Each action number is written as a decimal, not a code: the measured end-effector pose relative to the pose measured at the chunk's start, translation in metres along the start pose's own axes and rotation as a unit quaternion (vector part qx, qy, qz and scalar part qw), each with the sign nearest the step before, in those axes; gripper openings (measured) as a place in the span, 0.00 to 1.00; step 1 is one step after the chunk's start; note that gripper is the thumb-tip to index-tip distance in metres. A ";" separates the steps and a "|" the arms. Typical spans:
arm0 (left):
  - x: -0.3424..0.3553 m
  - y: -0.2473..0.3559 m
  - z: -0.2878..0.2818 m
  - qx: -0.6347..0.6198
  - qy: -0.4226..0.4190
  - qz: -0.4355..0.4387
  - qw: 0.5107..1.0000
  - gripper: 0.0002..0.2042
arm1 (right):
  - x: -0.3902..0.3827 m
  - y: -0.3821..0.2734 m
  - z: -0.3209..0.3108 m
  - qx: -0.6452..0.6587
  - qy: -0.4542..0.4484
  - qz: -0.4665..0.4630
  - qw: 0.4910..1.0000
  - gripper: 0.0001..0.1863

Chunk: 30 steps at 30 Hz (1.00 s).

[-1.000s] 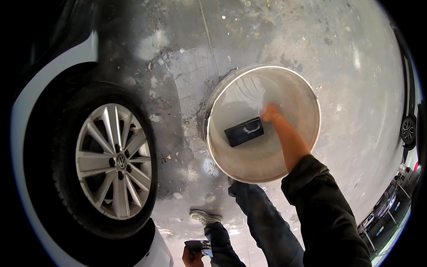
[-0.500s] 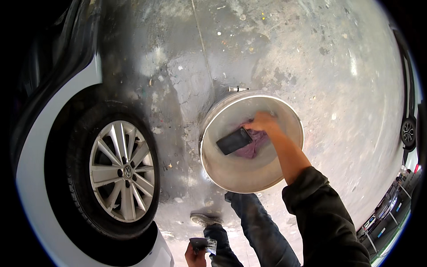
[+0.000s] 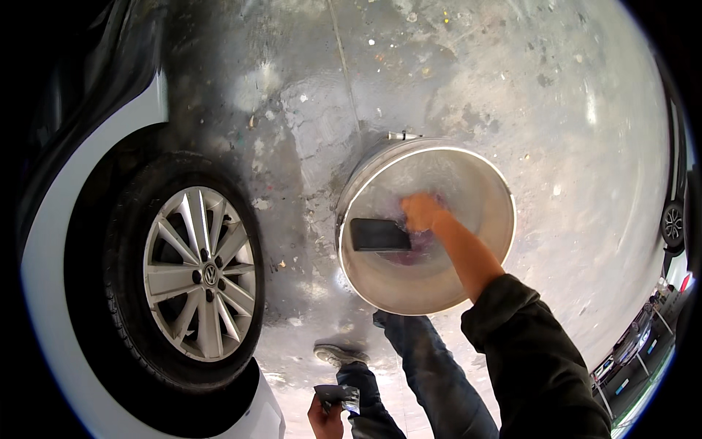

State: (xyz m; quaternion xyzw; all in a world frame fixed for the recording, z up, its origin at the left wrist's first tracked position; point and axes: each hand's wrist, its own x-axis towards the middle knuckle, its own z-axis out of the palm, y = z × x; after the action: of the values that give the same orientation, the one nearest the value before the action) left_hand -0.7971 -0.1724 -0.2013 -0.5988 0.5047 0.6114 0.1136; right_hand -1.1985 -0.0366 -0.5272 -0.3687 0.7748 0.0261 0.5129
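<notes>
My right hand [image 3: 420, 212] reaches into a round, pale bucket [image 3: 504, 186] and is closed on a purple cloth [image 3: 413, 256] in the water. Its fingertips are partly hidden, and the cloth is blurred under the hand. Just left of that hand a flat black rectangular piece [image 3: 380, 235] lies in the bucket; I cannot tell if the fingers touch it. Low in the view my left hand [image 3: 325, 421] grips a small, flat dark piece [image 3: 336, 396] with a shiny silvery patch at its right end.
On the left stands a white car [image 3: 55, 219], its wheel [image 3: 205, 274] near the bucket. A small metal fitting [image 3: 402, 136] shows at the bucket's far rim. My legs [image 3: 442, 373] and shoe [image 3: 340, 356] are close below it. Another car's wheel [image 3: 673, 223] appears far right.
The black piece has turned to lie nearly level. My right hand has shifted slightly relative to the bucket, and the cloth has sunk lower or bunched up. The left hand keeps its hold.
</notes>
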 end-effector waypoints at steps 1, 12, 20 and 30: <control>-0.001 0.001 0.002 -0.022 -0.006 0.001 1.000 0.13 | -0.015 0.001 0.000 0.052 0.029 0.009 0.998 0.20; -0.025 0.038 0.007 0.006 -0.049 0.057 0.997 0.13 | -0.076 0.036 0.020 0.582 0.100 0.322 0.740 0.17; -0.025 0.026 0.001 -0.027 -0.044 0.047 0.998 0.14 | -0.112 -0.001 -0.072 0.890 0.065 0.112 0.437 0.23; -0.004 0.026 0.002 0.065 -0.061 0.020 0.996 0.16 | -0.032 0.061 0.081 0.226 0.189 0.314 0.903 0.20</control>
State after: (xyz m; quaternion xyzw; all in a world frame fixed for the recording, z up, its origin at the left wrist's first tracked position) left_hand -0.8162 -0.1813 -0.1859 -0.5418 0.5471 0.6148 0.1707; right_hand -1.1658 0.0588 -0.5595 0.0215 0.9179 -0.0598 0.3917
